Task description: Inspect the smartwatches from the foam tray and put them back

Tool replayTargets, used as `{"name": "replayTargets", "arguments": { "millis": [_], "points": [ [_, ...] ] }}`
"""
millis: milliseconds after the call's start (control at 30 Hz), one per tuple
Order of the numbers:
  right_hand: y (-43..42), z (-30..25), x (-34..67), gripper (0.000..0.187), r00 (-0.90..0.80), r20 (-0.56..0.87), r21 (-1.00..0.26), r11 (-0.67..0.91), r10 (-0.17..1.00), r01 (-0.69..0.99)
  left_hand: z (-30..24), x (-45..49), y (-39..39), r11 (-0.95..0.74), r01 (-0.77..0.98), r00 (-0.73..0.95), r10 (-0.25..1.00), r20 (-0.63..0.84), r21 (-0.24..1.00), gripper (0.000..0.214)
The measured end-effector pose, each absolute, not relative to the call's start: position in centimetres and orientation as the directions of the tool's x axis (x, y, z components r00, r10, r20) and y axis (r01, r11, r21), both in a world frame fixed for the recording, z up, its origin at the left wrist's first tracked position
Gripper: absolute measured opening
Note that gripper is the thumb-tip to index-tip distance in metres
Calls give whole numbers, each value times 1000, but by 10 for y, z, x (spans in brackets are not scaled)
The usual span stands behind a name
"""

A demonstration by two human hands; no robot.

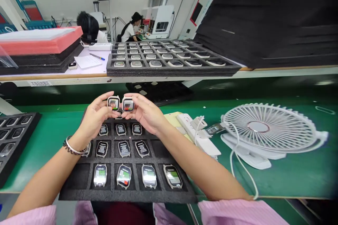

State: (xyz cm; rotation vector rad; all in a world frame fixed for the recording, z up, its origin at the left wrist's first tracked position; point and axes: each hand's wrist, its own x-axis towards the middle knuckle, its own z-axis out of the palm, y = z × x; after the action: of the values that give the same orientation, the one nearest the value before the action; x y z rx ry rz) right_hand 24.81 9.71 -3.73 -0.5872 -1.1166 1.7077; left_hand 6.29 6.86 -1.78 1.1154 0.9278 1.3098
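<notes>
My left hand (pixel 96 114) grips a smartwatch body (pixel 113 103) by its edges, its lit screen facing me. In my right hand (pixel 144 110) is a second smartwatch body (pixel 128 104), also lit, held close beside the first. Neither watch has a strap. Both hands are raised over the far part of a black foam tray (pixel 129 195). Several more watch bodies lie in its compartments; the middle rows show white text on dark screens, and the front row has brighter screens, such as the watch (pixel 149 175). My forearms cover parts of the tray's sides.
A white fan (pixel 266 128) and a power strip (pixel 199 135) with cables stand on the right. Another watch tray (pixel 26 144) lies at left. On the shelf are a large watch tray (pixel 171 72), paper (pixel 88 62) and stacked foam (pixel 39 45). Two people sit beyond.
</notes>
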Motion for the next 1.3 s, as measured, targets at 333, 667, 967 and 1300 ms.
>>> {"name": "replayTargets", "arguments": {
  "millis": [333,667,967,1300],
  "points": [
    [147,88,247,16,-300,452,-848,300,840,-437,91,77,121,-474,-238,61,863,501,848,54],
    [155,140,243,20,-279,498,-824,347,821,-449,127,82,139,-607,-238,17,778,628,758,63],
    [153,141,252,33,-371,546,-820,387,751,-423,131,82,131,-613,-197,19,778,628,766,69],
    [151,158,263,46,-501,637,-771,505,586,-389,142,80,133,-678,-235,2,717,697,697,68]
  ]
}}
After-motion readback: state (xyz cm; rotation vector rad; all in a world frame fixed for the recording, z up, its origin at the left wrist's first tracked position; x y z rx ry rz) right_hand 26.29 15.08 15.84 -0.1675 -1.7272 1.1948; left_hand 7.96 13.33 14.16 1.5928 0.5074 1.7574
